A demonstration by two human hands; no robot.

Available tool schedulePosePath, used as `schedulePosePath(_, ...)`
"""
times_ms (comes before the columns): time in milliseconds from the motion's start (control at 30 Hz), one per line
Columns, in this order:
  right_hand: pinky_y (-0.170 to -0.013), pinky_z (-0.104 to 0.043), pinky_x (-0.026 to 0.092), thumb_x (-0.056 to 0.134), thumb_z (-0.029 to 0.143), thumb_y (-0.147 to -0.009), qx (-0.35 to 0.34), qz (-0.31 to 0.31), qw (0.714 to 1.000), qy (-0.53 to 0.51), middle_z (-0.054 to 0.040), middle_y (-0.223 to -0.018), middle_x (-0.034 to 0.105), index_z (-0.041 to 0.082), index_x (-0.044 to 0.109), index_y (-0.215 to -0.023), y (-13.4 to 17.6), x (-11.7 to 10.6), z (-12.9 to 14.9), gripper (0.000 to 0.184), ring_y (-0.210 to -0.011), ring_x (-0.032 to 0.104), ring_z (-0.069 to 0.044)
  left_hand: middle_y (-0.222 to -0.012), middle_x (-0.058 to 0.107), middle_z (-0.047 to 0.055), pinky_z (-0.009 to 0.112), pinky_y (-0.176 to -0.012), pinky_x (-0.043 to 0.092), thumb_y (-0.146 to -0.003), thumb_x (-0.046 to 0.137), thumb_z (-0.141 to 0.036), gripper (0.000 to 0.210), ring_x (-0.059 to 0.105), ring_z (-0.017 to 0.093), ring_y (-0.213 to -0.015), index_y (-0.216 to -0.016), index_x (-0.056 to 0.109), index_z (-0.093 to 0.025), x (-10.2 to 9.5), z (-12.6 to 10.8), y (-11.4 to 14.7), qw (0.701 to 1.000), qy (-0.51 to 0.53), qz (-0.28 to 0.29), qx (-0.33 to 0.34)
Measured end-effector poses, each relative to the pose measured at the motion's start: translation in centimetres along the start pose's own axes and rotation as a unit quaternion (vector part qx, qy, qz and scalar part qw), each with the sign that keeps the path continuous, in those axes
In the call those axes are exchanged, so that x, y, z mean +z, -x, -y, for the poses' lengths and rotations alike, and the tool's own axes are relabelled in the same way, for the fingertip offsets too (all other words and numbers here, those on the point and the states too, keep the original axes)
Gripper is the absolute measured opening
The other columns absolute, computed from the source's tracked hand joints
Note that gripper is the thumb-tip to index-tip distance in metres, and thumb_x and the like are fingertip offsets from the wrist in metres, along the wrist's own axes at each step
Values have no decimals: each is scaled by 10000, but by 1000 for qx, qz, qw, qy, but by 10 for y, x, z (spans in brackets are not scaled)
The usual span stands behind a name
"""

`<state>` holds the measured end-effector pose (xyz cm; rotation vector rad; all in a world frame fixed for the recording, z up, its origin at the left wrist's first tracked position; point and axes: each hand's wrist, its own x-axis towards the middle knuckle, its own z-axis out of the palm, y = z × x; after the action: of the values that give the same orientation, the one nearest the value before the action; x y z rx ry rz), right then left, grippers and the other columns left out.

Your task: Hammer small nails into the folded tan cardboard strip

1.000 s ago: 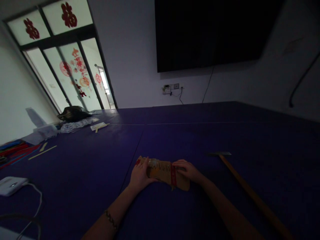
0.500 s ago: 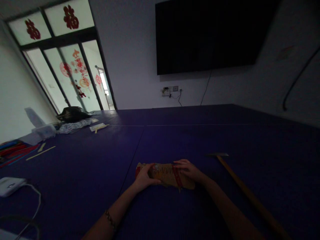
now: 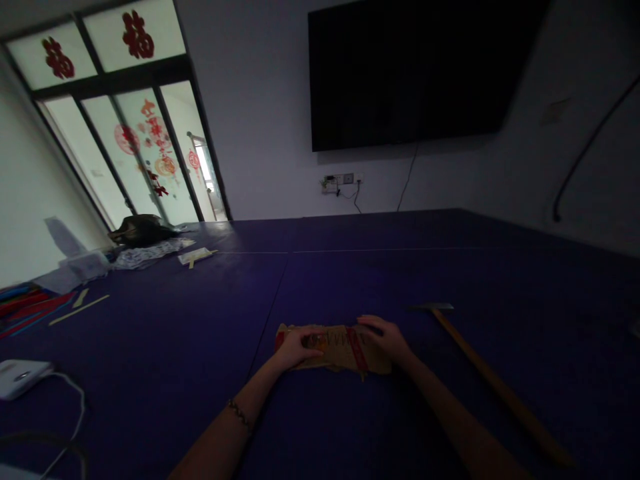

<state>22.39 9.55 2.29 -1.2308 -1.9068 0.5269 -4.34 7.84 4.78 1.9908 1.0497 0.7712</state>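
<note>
A flat piece of brown cardboard (image 3: 340,359) lies on the dark blue table, with red bands near both ends and a row of dark zigzag marks along its upper part. My left hand (image 3: 293,350) grips its left part, thumb and fingers spread across the face. At the right end, my right hand (image 3: 387,339) holds the cardboard, its fingers bent over the far edge beside a red band. Under my left palm, part of the surface is hidden. To the right lies a hammer-like tool with a long wooden handle (image 3: 493,377) and a thin metal head (image 3: 437,307).
A white device (image 3: 23,378) with a cable sits at the left edge. Farther back on the left are red and blue strips (image 3: 35,307), a clear plastic box (image 3: 85,267), papers (image 3: 147,253) and a black bag (image 3: 143,230). A large screen (image 3: 420,73) hangs on the wall.
The cardboard has turned slightly and lies more level across my view. My right hand has shifted a little to the right along it. My left hand stays on the left part.
</note>
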Motion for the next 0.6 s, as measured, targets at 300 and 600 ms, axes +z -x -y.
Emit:
schedulePosePath(300, -842, -409, 496, 489, 362, -737, 70, -99, 990, -78, -113, -1034, 665, 197, 587, -1049, 23, 19, 25, 366, -946, 620, -239, -1026, 656, 57, 351, -892, 418, -613, 677, -250, 403, 575, 205, -966, -1006, 630, -180, 3, 5, -2, 1000, -19, -19, -12)
schedulePosePath(600, -849, -412, 485, 555, 333, -687, 86, -38, 989, -117, -54, -957, 700, 219, 676, -908, 27, 21, 28, 276, -923, 630, -233, -836, 700, 49, 318, -740, 475, -666, 622, -305, 329, 617, 191, -773, -957, 663, -158, -2, 1, -1, 999, -20, -10, -31)
